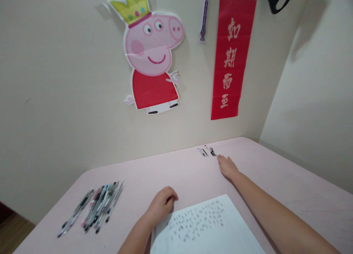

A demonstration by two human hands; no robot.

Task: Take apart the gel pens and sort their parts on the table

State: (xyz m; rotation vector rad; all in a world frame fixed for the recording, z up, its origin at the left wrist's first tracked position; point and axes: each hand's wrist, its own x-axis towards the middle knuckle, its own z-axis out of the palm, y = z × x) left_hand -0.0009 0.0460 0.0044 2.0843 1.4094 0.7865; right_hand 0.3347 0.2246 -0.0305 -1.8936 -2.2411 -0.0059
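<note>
My right hand point(227, 166) reaches far across the pink tabletop with its fingers stretched out and apart. Its fingertips lie beside a small cluster of thin black pieces point(212, 151), too small to name; whether they touch is unclear. Just left of those lie several more thin pieces, clear and black point(203, 152). Curled in a loose fist, my left hand point(163, 201) rests at the upper left corner of a white sheet of paper point(220, 233), and nothing shows in it. Rows of dark handwritten characters cover the upper part of the sheet.
Several pens point(102, 206) lie side by side on the left of the pink table point(154, 169), with a smaller group of pens point(75, 213) beside them. The table's back edge meets a wall bearing a cartoon pig cutout point(156, 88) and a red banner point(233, 55).
</note>
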